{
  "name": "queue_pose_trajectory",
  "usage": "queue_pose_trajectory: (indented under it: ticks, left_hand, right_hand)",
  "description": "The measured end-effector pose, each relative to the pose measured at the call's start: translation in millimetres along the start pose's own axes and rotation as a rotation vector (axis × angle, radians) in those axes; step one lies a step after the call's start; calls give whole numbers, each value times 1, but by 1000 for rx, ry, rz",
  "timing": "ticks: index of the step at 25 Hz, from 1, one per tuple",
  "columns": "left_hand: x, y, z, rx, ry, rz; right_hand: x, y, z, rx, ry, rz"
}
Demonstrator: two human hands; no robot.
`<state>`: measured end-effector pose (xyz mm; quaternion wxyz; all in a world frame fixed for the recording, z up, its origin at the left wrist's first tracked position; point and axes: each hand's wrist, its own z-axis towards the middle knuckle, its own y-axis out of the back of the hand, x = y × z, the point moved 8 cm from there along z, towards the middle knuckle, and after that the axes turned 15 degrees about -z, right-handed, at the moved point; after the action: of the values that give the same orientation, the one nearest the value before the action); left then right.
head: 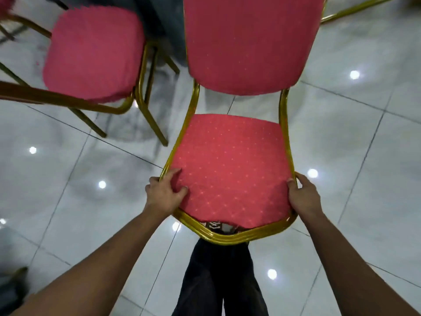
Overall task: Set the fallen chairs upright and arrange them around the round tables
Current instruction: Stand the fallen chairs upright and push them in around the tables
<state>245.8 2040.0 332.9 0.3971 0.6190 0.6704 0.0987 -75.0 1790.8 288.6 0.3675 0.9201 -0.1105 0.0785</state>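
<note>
Glossy tiled floor (341, 137), red chair (230, 169) — left hand (163, 195), right hand (303, 197) both gripping its seat

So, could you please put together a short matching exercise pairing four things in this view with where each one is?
Things:
1. left hand
2. right hand
3. second chair
4. trouser leg

Places:
A. below the held seat's front rail
B. gripping the held chair's seat at its right edge
C. standing upper left on the tiled floor
D. gripping the seat at its left edge

Pairs: 1-D, 2-B, 3-C, 4-A
</note>
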Motion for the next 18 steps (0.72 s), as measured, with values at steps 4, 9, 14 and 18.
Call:
queue_pose_trajectory:
  ticks: [4,9,14,18]
  left_hand:
    - [-85,58,-78,-43,14,107]
    - [-181,97,-153,-170,-64,2]
    - [-263,107,-181,-260,-446,83]
    - [-304,140,-155,-318,-675,5]
  right_hand:
    - [31,106,-53,31,-26,-126]
    - [55,213,-90,-56,-74,3]
    - [113,260,-126,-259,73,280]
    - [174,284,-139,-469,320,260]
